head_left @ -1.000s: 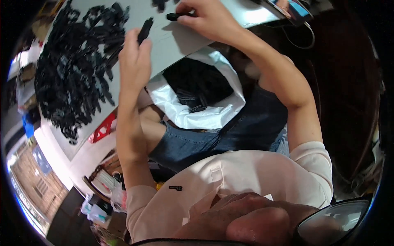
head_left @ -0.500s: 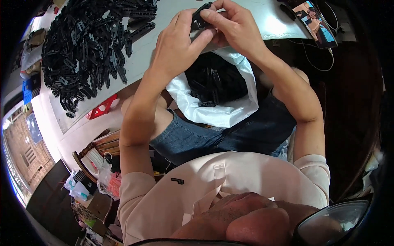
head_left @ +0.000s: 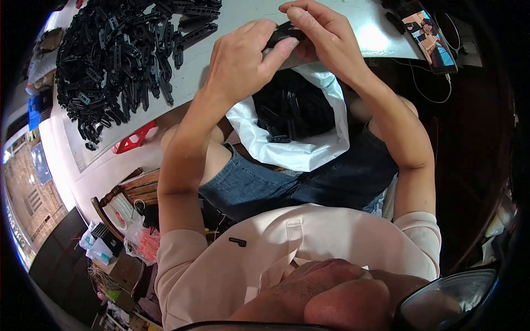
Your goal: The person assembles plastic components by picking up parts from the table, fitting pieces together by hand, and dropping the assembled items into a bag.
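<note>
Above the far rim of a white bag, my left hand [head_left: 240, 60] is closed on a small black plastic part [head_left: 284, 30], gripping it between thumb and fingers. From the other side my right hand [head_left: 331, 41] closes round the part's right end; its thumb and forefinger lie close together at the top, while its lower fingers are partly hidden. Much of the part is covered by my hands, so its full shape does not show. The white bag [head_left: 309, 160] stands open between my thighs, with several similar black parts [head_left: 290, 110] inside.
A large heap of black plastic parts [head_left: 116, 60] covers the left of the pale table [head_left: 187, 74]. At the table's right end a phone [head_left: 428, 38] with a lit screen is plugged into a white cable [head_left: 422, 94]. A wooden chair [head_left: 138, 190] stands at lower left.
My right thumb has come up off the black part's face toward the forefinger. The part has tilted and sunk a little between my hands. The view has shifted slightly.
</note>
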### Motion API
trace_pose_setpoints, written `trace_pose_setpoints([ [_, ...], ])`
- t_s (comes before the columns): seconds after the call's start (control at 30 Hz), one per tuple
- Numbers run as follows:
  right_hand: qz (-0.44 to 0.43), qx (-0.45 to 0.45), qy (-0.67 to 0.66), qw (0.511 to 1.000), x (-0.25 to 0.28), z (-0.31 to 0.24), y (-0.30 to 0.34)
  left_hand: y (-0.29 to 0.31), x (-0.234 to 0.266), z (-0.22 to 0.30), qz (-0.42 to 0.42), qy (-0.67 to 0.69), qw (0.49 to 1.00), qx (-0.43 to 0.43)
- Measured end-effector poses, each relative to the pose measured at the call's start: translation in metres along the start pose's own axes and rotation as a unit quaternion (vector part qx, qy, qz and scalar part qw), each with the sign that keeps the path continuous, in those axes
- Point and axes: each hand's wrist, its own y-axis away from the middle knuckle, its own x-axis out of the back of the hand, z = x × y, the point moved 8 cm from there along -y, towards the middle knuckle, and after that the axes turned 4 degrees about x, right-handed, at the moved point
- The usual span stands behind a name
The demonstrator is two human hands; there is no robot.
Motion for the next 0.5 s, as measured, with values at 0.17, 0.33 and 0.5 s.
trace_pose_setpoints([
  [0.17,0.073,0.121,0.270,0.952,0.024,-0.027,-0.021,0.002,0.000,0.004,-0.022,0.037,0.999,0.030],
  [0.33,0.151,0.282,0.562,0.762,0.040,-0.047,-0.027,0.003,-0.006,0.006,-0.083,0.045,0.994,0.060],
  [0.5,0.101,0.258,0.610,0.743,0.031,-0.049,-0.033,0.022,-0.035,0.018,-0.180,0.003,0.982,-0.056],
])
